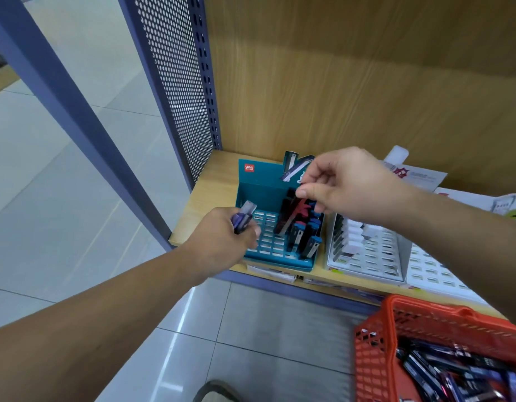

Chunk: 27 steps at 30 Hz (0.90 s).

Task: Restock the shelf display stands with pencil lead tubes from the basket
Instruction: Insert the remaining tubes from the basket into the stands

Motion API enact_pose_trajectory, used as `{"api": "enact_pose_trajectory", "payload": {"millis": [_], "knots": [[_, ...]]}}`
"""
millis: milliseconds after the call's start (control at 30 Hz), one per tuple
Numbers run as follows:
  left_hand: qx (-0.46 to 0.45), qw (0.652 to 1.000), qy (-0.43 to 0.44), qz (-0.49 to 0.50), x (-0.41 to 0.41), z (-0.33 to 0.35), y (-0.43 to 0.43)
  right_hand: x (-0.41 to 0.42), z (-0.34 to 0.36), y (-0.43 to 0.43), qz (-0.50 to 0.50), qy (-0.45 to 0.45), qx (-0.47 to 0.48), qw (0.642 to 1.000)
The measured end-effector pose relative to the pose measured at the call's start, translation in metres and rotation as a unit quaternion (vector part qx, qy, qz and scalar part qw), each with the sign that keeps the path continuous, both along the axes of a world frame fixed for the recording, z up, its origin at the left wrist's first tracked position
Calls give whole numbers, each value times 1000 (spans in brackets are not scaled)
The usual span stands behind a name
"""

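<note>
A teal display stand [259,192] with a slotted grid sits at the left end of the wooden shelf [204,195]. Several dark, red and blue lead tubes [297,224] stand in its right slots. My left hand [224,239] grips a small bunch of purple and clear lead tubes [244,217] over the stand's front left. Above the stand's right side, my right hand [346,187] has thumb and fingers pinched together; what they pinch is too small to tell. An orange basket [375,352] at the lower right holds several more tubes [459,375].
A white slotted stand [364,250] with a few tubes sits right of the teal one, another white one [433,274] beyond it. Paper cards [419,177] lie behind. A blue perforated panel [175,82] bounds the shelf on the left. Grey tile floor [77,158] lies below.
</note>
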<state>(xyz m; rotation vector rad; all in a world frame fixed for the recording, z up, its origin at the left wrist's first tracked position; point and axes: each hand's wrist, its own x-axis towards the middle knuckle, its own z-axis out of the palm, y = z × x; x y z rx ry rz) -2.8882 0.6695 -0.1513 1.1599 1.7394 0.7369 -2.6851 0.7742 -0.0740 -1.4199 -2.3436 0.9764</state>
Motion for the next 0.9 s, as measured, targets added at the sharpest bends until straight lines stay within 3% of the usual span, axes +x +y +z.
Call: {"api": "enact_pose_trajectory", "payload": {"millis": [167, 900], "knots": [[-25, 1000, -8, -5, -1, -7, 0, -20, -36, -6, 11, -77, 60, 995], [-40, 999, -10, -15, -5, -7, -4, -44, -41, -9, 53, -226, 54, 971]]}}
